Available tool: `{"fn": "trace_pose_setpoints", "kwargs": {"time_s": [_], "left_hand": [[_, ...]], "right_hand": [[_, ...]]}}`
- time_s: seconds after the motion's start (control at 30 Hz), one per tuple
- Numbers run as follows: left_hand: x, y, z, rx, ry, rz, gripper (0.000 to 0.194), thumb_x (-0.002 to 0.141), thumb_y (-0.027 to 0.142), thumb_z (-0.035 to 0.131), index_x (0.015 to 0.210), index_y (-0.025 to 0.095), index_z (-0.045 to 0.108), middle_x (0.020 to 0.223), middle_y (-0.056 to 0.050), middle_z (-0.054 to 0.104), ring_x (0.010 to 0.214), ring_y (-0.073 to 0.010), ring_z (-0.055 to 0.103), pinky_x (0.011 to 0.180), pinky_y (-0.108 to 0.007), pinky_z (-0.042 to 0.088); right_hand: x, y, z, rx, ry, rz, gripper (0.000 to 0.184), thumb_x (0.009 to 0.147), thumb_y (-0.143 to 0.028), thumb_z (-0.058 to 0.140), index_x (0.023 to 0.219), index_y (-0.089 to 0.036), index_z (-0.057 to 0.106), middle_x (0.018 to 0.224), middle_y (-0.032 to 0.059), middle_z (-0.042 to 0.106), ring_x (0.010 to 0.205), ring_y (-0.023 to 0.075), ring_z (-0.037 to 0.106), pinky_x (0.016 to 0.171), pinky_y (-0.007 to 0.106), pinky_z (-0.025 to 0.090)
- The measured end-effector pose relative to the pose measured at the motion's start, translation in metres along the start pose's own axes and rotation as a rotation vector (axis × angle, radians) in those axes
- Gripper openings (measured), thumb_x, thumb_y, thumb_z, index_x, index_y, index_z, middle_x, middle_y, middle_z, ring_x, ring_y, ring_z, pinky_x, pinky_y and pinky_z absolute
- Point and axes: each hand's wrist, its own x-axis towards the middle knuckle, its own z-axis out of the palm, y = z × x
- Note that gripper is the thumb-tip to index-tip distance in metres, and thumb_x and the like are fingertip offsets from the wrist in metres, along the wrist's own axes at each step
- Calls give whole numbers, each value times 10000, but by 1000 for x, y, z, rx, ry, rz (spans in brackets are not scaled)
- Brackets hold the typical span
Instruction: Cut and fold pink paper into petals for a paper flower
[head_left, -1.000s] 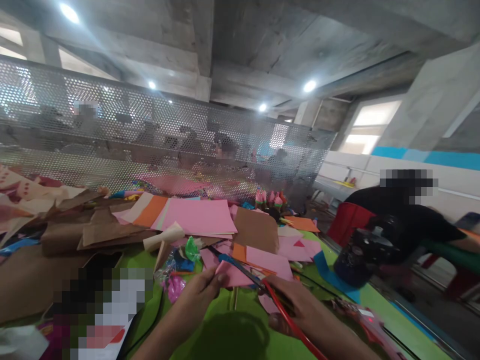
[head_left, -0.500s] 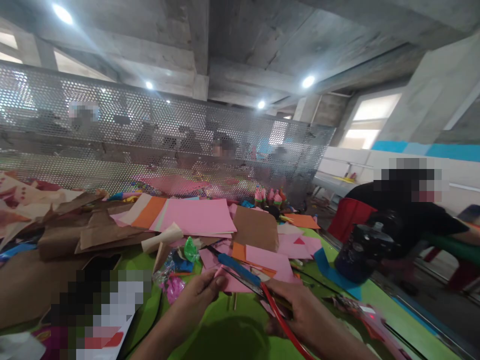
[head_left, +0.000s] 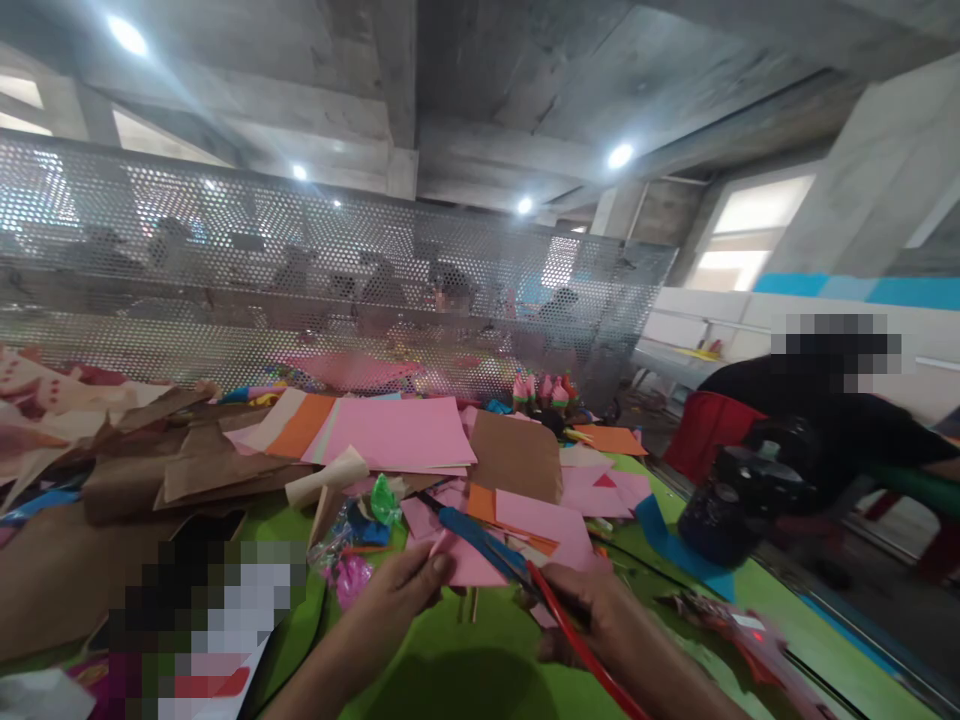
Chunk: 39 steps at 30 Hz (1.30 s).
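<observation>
Over the green worktop (head_left: pixel 450 672) | left hand (head_left: pixel 401 585), grip pinched closed on pink paper (head_left: pixel 480 571) | right hand (head_left: pixel 604 602), grip curled round red-handled scissors (head_left: pixel 556 608) | blades at the paper, looks like snipping | any next snip wants steady hold tbh

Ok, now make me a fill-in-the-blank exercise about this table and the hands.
The left hand pinches a piece of ____ paper.
The right hand holds scissors with a ____ handle.
The table has a ____ top.
The person seated at the right wears a ____ shirt.

Missing words: pink; red; green; black.
</observation>
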Motion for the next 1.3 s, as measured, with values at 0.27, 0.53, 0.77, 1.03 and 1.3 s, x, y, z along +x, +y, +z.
{"fn": "trace_pose_setpoints", "kwargs": {"time_s": [0.27,0.53,0.77,1.03,1.3], "left_hand": [[3,-2,0,35,65,-24,491,757,660,566,850,182,631,803,-5,539,799,-173,478,768,-290,405],[3,-1,4,208,111,58,444,839,601,488,892,186,635,858,-33,625,827,-198,525,754,-272,415],[4,-6,9,292,130,130,391,896,476,466,1119,195,623,1180,-87,649,1093,-257,545,950,-315,385],[3,-8,14,359,90,114,369,890,476,454,1070,201,622,1019,-75,683,964,-248,575,819,-300,435],[5,-27,8,515,203,70,355,920,490,397,860,209,606,760,-17,611,716,-182,525,642,-254,358]], "right_hand": [[22,32,-24,-409,210,17,209,812,-276,536,974,-220,655,860,42,717,790,243,656,662,275,447],[27,23,-32,-509,291,38,323,847,-285,544,1143,-227,658,1054,130,706,925,307,655,783,388,462],[35,-41,-1,102,41,-225,286,875,-447,574,1020,-239,708,898,22,718,799,199,636,665,253,459],[43,-17,28,324,194,-156,283,817,-421,636,704,-162,644,642,-20,580,615,129,496,559,219,366],[46,3,31,429,251,-108,294,801,-441,644,706,-164,614,609,-36,482,551,104,404,511,218,308]]}}
